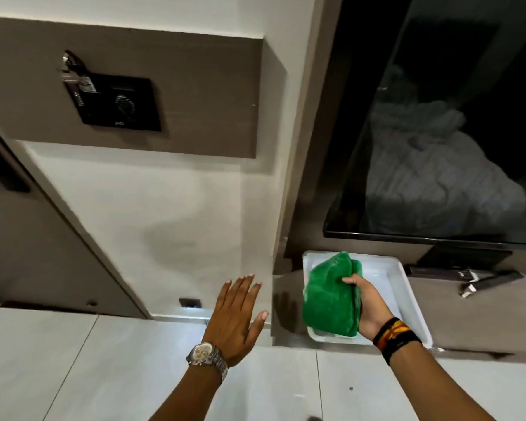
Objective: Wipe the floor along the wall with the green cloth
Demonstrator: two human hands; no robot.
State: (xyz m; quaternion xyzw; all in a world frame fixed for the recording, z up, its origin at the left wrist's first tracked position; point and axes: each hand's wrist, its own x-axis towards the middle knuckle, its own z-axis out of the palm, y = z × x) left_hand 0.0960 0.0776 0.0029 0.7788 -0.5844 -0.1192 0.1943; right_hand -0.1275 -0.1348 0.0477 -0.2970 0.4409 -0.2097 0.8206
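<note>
My right hand (366, 305) grips the folded green cloth (328, 296) and holds it over a white tray (407, 287) that sits on a low brown shelf. To the left, my left hand (236, 314) is flat with the fingers spread, holds nothing, and hovers in front of the white wall (164, 223) just above the floor line. It wears a metal watch. The pale tiled floor (134, 360) meets the wall at a light baseboard (176, 316) along the bottom of the wall.
A dark television screen (438, 132) hangs above the shelf (483, 314), with a remote (492, 281) lying to the right of the tray. A brown door (28, 238) stands at the left. A black panel (116, 101) is mounted on the wall, and a small socket (189, 302) sits low.
</note>
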